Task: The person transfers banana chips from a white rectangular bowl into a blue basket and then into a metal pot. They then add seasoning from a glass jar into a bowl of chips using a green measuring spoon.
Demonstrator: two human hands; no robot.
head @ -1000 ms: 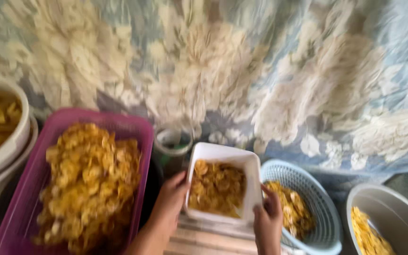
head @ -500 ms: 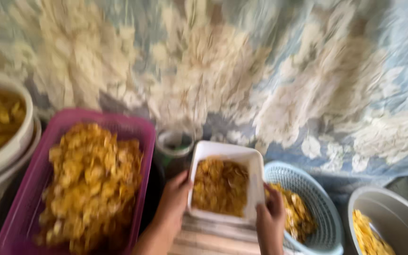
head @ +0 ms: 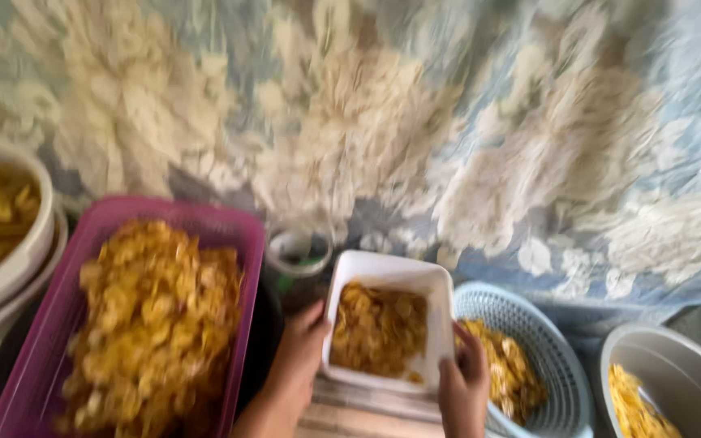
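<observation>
A white rectangular tray (head: 391, 268) holds yellow fried chips (head: 379, 328). My left hand (head: 300, 353) grips the tray's left side. My right hand (head: 462, 381) grips its right near corner. Both hands hold the tray low in the middle of the view, between a purple basket and a pale blue basket.
The purple basket (head: 229, 223) at left is heaped with yellow chips. A white bowl (head: 22, 259) of chips sits far left. A small cup (head: 298, 251) stands behind the tray. The pale blue mesh basket (head: 561, 365) and a grey bowl (head: 683, 365) with chips are at right. A floral cloth (head: 415, 122) hangs behind.
The tray and both hands sit slightly lower in the view than before; the grip is the same. The picture has grown more blurred.
</observation>
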